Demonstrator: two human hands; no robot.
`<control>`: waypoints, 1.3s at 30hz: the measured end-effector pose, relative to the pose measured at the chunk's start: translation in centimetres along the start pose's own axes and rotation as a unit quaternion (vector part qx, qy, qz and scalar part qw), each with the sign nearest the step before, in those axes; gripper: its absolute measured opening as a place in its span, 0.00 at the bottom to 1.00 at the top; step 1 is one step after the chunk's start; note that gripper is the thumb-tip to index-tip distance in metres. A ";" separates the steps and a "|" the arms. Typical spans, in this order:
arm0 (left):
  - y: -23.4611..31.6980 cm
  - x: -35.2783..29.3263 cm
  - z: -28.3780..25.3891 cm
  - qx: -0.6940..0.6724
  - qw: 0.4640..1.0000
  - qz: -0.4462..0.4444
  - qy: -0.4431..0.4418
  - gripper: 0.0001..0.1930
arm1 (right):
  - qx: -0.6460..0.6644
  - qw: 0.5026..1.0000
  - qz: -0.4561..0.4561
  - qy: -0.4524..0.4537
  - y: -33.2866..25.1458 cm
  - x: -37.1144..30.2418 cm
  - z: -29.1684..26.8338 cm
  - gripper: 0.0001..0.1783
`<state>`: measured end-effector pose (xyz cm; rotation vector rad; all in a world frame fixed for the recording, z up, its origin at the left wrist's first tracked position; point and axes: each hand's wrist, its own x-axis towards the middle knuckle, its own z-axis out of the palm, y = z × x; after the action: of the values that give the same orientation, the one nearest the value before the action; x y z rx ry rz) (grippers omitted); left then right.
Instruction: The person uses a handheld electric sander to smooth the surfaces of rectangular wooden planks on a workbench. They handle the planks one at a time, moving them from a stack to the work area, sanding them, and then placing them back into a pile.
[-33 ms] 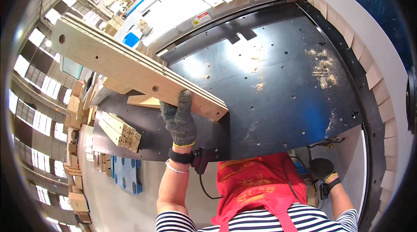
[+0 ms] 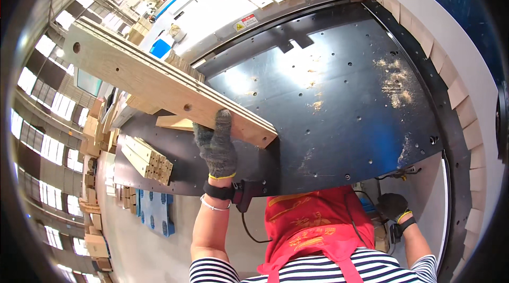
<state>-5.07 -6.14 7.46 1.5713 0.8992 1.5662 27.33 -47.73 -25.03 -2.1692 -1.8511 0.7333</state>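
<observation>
Sawdust [image 2: 395,92] is seen, from the head view, scattered over a black, hole-dotted tabletop [image 2: 344,134]. Drilled wooden boards [image 2: 154,88], stacked face to face, are clasped near one end by the left hand [image 2: 216,149], above the tabletop's left part; the right hand [image 2: 392,207] is held low, well apart (whether closed cannot be told). Steadying is judged the step in hand; a balanced grip is called for next.

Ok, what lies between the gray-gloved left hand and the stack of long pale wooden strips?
Only black tabletop shows between the left hand and the stack in the head view; a pale wooden piece lies just beyond that stretch.
</observation>
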 end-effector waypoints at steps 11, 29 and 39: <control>10.9 4.8 -12.8 0.332 0.943 0.018 -0.025 0.20 | 0.055 0.975 0.209 0.045 7.2 -0.8 7.2 0.36; 24.8 11.8 -6.5 0.768 0.402 0.418 -0.271 0.34 | 0.398 0.875 0.221 0.166 25.0 2.6 30.5 0.42; 20.7 12.9 1.5 0.785 0.264 0.457 -0.324 0.16 | 0.432 0.838 0.280 0.182 21.9 6.0 23.4 0.24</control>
<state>-3.80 -5.04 31.86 4.1432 0.8876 -0.7469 35.54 -50.14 -56.45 -1.9635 -0.4823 0.9234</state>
